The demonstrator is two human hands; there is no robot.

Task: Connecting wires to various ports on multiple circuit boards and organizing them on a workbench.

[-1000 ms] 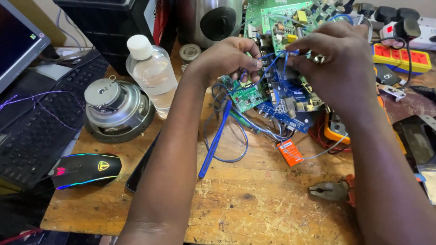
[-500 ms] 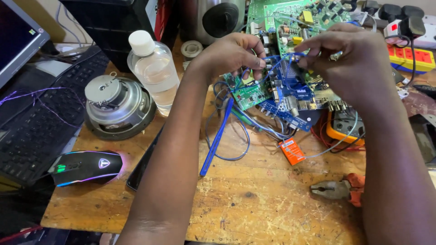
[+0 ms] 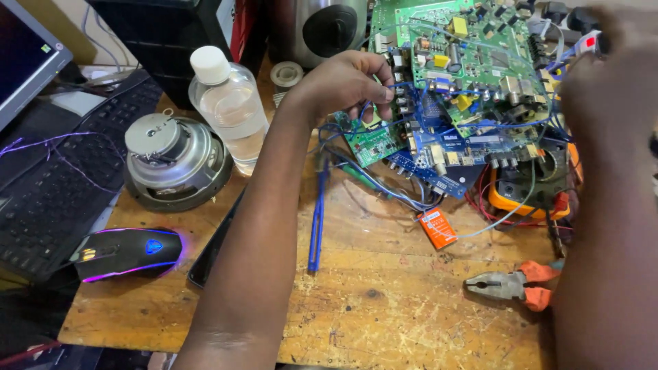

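My left hand reaches across the wooden bench with its fingers curled around thin blue wires, just above a small green circuit board. To the right of that board lies a blue circuit board, and a larger green board lies behind it. My right hand is a blurred shape at the upper right, over the boards' right edge. A small white and red piece shows by its fingers. Whether the hand grips it is unclear.
A clear plastic bottle and a bare speaker stand to the left. A lit mouse and a black keyboard lie further left. Orange-handled pliers, a small orange part, a yellow meter and a blue strip rest on the bench.
My right hand has left the wires at the boards and swung up to the right. My left hand stays on the wires. The view has shifted closer.
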